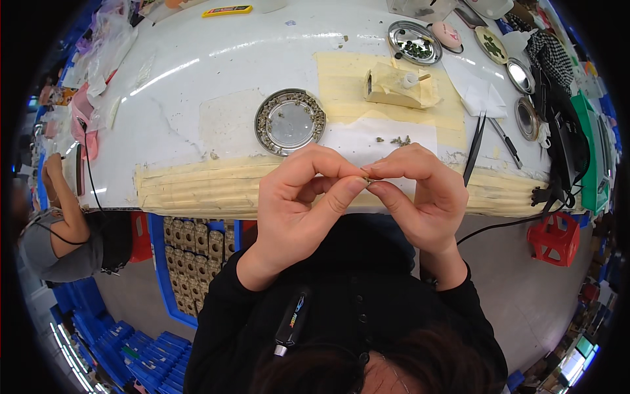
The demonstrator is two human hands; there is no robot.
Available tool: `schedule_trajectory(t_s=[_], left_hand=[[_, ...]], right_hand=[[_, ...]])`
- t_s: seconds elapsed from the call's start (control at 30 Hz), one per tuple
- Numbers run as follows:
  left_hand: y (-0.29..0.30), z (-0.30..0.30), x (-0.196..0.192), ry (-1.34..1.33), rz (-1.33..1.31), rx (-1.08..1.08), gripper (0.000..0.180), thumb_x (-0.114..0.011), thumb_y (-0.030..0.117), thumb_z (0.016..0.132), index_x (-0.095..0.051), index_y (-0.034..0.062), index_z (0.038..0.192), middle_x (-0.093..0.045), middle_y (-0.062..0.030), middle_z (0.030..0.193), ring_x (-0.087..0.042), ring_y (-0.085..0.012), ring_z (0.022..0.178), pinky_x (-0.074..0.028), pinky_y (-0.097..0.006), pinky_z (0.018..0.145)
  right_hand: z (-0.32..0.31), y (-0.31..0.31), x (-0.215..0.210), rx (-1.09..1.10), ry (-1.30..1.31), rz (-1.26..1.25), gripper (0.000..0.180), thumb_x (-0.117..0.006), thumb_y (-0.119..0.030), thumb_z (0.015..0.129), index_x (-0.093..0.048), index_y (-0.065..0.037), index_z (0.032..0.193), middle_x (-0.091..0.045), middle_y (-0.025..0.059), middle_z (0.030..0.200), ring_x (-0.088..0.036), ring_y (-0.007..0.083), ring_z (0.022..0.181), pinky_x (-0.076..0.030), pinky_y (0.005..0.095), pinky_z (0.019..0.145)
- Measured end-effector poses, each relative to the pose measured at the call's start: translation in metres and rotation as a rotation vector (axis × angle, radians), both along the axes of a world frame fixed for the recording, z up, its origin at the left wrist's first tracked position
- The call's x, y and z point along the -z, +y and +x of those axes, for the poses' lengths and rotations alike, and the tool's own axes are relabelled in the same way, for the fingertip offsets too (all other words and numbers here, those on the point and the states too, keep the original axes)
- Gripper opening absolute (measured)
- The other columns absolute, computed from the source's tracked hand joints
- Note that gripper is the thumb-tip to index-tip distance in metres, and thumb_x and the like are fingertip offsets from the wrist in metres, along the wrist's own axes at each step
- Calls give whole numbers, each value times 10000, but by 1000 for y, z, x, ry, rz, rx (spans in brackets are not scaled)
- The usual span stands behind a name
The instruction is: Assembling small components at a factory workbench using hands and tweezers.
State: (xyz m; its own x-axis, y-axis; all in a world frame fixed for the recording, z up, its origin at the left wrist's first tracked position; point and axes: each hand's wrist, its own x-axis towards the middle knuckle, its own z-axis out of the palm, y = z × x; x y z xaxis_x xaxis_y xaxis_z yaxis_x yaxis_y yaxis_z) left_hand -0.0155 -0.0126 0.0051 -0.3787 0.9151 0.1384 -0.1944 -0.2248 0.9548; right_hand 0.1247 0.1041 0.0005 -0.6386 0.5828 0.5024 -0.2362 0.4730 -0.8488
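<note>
My left hand (298, 203) and my right hand (423, 194) meet over the table's near edge, each with thumb and forefinger pinched together. Between the fingertips is a tiny greenish-brown part (367, 179), mostly covered by them; its exact kind I cannot make out. Just beyond my hands lies a white paper (351, 136) with several small greenish parts (401, 140) on it. A round metal dish (292, 130) stands beyond my left hand, with many similar small parts around its inner edge.
Black tweezers (474, 150) and a pen-like tool (505, 141) lie to the right. A tape-wrapped block (397, 92) stands behind the paper. Farther back is a metal plate (398, 34) with dark green bits. Below left, a blue crate (161, 262) holds patterned pieces; another person's arm (64, 203) shows farther left.
</note>
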Motion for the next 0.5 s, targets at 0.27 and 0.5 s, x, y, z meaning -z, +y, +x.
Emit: schedule_trajectory(t_s=[0.27,0.5], left_hand=[[1,0,2,-155,-20,65,75,-638,18,917,-636,-29,976,-607,-39,925,-544,-45,710,-461,-179,597],[2,1,1,-323,-120,93,95,-651,80,926,-648,-5,968,-633,-14,819,-533,-35,643,-439,-168,572]], right_hand=[[-1,2,-2,-3,14,16,215,-756,52,721,-709,-18,919,-704,64,827,-648,185,723,-484,268,645],[-2,2,-4,20,-4,33,206,-762,49,709,-716,-35,891,-695,53,804,-635,189,704,-478,272,630]])
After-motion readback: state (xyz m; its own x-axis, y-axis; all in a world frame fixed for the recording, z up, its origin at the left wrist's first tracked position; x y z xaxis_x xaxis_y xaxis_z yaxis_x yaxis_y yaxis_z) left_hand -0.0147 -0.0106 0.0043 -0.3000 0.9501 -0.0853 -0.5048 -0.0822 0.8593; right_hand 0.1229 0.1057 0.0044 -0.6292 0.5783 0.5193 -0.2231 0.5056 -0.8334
